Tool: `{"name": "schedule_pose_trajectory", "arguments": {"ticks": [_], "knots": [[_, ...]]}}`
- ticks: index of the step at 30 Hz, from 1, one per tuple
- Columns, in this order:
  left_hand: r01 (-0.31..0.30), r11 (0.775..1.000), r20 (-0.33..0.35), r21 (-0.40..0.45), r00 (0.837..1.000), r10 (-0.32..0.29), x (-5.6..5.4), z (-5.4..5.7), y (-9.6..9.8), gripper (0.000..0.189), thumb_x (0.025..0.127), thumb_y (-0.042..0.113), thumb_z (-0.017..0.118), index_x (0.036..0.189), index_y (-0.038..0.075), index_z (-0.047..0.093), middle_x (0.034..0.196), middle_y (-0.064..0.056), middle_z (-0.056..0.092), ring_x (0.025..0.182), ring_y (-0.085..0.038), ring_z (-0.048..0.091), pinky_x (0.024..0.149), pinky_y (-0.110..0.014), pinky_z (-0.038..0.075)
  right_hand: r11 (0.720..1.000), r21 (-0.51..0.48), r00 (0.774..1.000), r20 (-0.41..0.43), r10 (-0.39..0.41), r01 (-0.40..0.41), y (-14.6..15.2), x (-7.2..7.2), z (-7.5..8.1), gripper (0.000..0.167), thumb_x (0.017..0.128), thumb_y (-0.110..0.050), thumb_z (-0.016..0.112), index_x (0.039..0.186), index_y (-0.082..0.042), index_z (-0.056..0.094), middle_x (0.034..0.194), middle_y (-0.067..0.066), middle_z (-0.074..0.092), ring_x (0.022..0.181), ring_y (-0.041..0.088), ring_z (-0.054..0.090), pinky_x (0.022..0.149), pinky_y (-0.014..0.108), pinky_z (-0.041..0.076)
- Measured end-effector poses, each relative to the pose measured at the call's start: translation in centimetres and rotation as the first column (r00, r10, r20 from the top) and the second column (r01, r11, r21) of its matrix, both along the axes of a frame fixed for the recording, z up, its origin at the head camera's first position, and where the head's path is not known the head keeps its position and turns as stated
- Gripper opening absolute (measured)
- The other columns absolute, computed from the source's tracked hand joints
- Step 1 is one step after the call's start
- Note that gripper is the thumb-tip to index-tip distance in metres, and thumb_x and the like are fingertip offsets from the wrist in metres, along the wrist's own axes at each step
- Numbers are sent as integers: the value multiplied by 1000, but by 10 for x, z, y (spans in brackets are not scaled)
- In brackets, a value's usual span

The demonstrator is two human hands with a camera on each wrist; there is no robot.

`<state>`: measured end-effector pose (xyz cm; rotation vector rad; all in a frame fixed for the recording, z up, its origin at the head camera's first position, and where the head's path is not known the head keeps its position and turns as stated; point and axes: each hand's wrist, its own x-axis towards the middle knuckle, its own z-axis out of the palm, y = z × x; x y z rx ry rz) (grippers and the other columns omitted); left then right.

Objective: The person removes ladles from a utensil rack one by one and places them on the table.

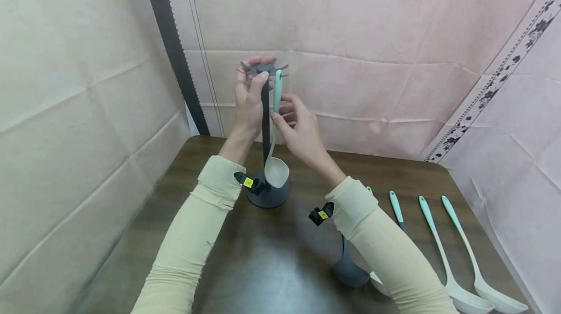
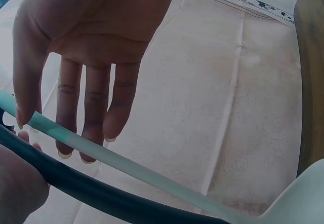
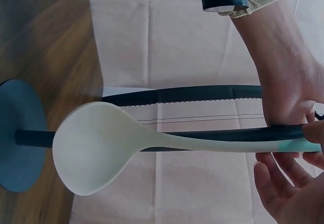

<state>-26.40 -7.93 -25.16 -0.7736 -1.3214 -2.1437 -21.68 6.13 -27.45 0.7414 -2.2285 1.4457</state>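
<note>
A dark grey utensil stand point(image 1: 266, 131) with a round base and a ring of hooks at its top stands near the table's back edge. My left hand point(image 1: 250, 102) grips the hooked top, thumb in front and fingers behind. A ladle with a white bowl and mint handle point(image 1: 278, 92) hangs upright along the pole, its handle end at a right-side hook. Lower on that handle, my right hand point(image 1: 302, 131) pinches it with the thumb; the other fingers extend loosely in the left wrist view. The ladle's bowl point(image 3: 96, 148) faces the right wrist camera, in front of the pole.
On the table's right side lie several mint-handled utensils: two white ones point(image 1: 464, 299) point(image 1: 499, 299), a dark ladle point(image 1: 350, 270) and others partly under my right sleeve. Pale cloth walls point(image 1: 350, 22) enclose the back and sides of the brown table point(image 1: 263, 265).
</note>
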Motion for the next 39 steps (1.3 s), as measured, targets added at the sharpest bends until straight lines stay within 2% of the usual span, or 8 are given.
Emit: {"name": "schedule_pose_trajectory", "arguments": {"ticks": [4, 8, 11, 17, 22, 27, 32, 39], "knots": [[-6, 1000, -1, -16, 1000, 6, -2, -2, 0, 41, 98, 18, 53, 137, 8, 48, 147, -14, 62, 136, -27, 54, 103, -46, 44, 1000, 7, 1000, -13, -20, 20, -1, 0, -1, 34, 104, -23, 67, 137, -16, 60, 104, 7, 74, 85, 18, 74, 74, 38, 60], [-26, 999, 3, -32, 1000, 26, -2, -2, 0, 40, 98, 20, 53, 136, 9, 48, 146, -10, 64, 134, -27, 56, 102, -46, 45, 1000, 6, 1000, 4, -4, 4, 1, 2, -2, 32, 106, -19, 64, 137, -14, 59, 105, 9, 72, 87, 24, 74, 72, 38, 62], [-38, 998, 6, -42, 999, 39, -2, -1, -1, 41, 98, 20, 52, 137, 8, 47, 146, -10, 63, 135, -27, 56, 101, -44, 45, 1000, 15, 1000, 13, 2, -3, 4, 4, 0, 31, 107, -17, 62, 137, -12, 58, 104, 9, 70, 88, 29, 74, 71, 39, 62], [-28, 999, 3, -22, 1000, 28, 0, 0, 1, 42, 98, 19, 51, 138, 6, 45, 148, -16, 61, 138, -30, 54, 101, -43, 44, 999, 16, 999, 36, 38, -39, 9, 8, 3, 31, 107, -16, 63, 137, -11, 58, 102, 10, 69, 80, 31, 73, 64, 38, 62], [-30, 999, -18, -39, 999, 29, 1, -2, 5, 42, 99, 21, 52, 138, 7, 45, 148, -16, 61, 138, -35, 52, 100, -41, 43, 998, -3, 998, 39, 56, -56, 14, 9, 4, 30, 106, -14, 63, 136, -10, 59, 104, 11, 69, 82, 27, 74, 67, 37, 63], [-46, 998, -20, -44, 999, 45, 1, -3, 5, 43, 98, 23, 53, 138, 9, 46, 146, -13, 63, 134, -30, 56, 98, -40, 43, 999, 14, 998, 30, 46, -47, 20, 9, 3, 29, 107, -15, 63, 135, -11, 60, 103, 12, 72, 84, 24, 74, 68, 38, 63], [-37, 998, -24, -43, 999, 36, 0, -3, 5, 44, 98, 23, 53, 138, 8, 46, 146, -13, 64, 131, -28, 58, 97, -39, 42, 999, 35, 999, 18, 29, -30, 26, 10, 2, 30, 106, -14, 64, 136, -11, 60, 103, 9, 73, 85, 23, 73, 67, 36, 63], [-36, 998, -43, -50, 998, 34, 2, -3, 6, 44, 98, 22, 54, 138, 6, 46, 145, -14, 64, 132, -28, 59, 102, -45, 42, 999, 45, 1000, -10, 22, -21, 32, 13, 3, 29, 106, -13, 64, 135, -9, 61, 104, 10, 72, 86, 26, 74, 68, 36, 64]]}}
